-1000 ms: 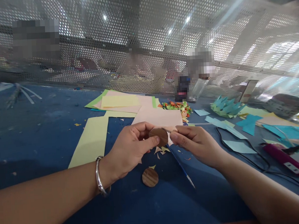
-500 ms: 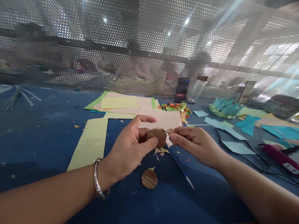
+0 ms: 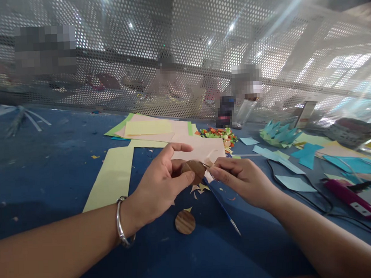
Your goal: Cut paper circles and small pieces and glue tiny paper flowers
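Between the thumb and fingers of my left hand (image 3: 165, 179) is a round brown disc (image 3: 193, 172), tilted, with a line across its face. My right hand (image 3: 239, 175) is closed in a pinch on a thin strip (image 3: 207, 165) that meets the disc's right edge; what the strip is I cannot make out. A second brown disc (image 3: 185, 222) with wood-like streaks lies flat on the blue table below my hands. Beside it, a blue-handled paintbrush (image 3: 222, 205) points toward me, its far end hidden near the disc.
Behind my hands lie pale pink paper (image 3: 201, 146), yellow paper (image 3: 113, 175) and a heap of coloured paper scraps (image 3: 220, 135). To the right are a folded blue-green paper piece (image 3: 279, 134), blue slips (image 3: 295, 183), a black cable (image 3: 328, 202) and a magenta power strip (image 3: 354, 199).
The held disc has shifted slightly left, and the thin strip at my right fingertips has changed its angle a little. Both hands stay almost in place.
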The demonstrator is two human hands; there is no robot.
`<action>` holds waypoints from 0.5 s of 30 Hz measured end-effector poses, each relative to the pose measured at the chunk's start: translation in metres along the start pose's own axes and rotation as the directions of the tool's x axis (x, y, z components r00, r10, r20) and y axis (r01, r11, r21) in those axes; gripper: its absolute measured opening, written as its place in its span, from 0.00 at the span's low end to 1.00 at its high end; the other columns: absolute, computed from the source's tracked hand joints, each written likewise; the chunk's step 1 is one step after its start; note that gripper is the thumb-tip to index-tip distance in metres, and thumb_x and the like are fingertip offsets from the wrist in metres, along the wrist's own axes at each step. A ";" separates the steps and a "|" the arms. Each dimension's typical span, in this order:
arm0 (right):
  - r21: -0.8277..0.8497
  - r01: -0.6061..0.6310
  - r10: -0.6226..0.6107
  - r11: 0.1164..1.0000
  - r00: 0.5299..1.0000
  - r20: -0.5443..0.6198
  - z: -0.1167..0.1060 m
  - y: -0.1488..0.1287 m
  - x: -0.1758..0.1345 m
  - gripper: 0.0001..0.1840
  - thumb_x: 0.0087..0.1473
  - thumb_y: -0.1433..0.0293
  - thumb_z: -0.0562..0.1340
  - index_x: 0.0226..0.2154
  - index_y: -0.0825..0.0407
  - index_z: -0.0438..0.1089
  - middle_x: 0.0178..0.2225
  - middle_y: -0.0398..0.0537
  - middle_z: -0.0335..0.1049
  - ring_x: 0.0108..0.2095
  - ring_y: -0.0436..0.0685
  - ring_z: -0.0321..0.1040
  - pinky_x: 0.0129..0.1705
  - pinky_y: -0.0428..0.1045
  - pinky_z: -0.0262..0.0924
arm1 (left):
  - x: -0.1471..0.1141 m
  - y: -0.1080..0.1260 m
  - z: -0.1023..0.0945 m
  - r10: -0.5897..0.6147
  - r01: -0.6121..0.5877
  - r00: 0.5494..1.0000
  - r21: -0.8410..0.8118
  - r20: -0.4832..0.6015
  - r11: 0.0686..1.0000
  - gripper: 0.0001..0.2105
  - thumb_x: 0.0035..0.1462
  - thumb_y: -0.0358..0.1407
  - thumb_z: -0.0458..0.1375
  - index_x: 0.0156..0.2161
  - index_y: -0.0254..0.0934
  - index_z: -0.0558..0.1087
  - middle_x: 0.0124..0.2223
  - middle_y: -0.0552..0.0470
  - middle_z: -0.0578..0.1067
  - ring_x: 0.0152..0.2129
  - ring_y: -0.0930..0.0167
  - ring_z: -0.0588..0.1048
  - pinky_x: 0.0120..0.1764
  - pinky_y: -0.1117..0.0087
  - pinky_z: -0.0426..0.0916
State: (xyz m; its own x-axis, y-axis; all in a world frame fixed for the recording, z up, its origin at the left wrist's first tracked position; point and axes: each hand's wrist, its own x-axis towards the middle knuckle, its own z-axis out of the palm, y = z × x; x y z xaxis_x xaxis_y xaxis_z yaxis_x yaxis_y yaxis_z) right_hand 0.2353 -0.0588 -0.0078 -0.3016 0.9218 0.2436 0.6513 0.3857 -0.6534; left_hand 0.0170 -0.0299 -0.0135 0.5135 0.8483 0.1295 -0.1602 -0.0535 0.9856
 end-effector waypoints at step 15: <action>-0.028 0.005 -0.004 1.000 1.000 0.003 0.002 0.001 0.000 0.25 0.67 0.53 0.54 0.24 0.51 0.60 0.23 0.39 0.52 0.26 0.49 0.51 0.28 0.47 0.46 | 0.000 0.001 0.000 -0.011 0.011 1.000 0.018 0.007 1.000 0.21 0.58 0.30 0.62 0.54 0.41 0.61 0.30 0.56 0.75 0.27 0.72 0.74 0.32 0.70 0.66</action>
State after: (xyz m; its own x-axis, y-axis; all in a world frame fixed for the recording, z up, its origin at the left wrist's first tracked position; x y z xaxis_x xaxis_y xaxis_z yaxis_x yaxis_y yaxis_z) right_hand 0.2347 -0.0583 -0.0098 -0.3064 0.9200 0.2444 0.6690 0.3908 -0.6322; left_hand 0.0171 -0.0296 -0.0120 0.5214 0.8449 0.1197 -0.1399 -0.0537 0.9887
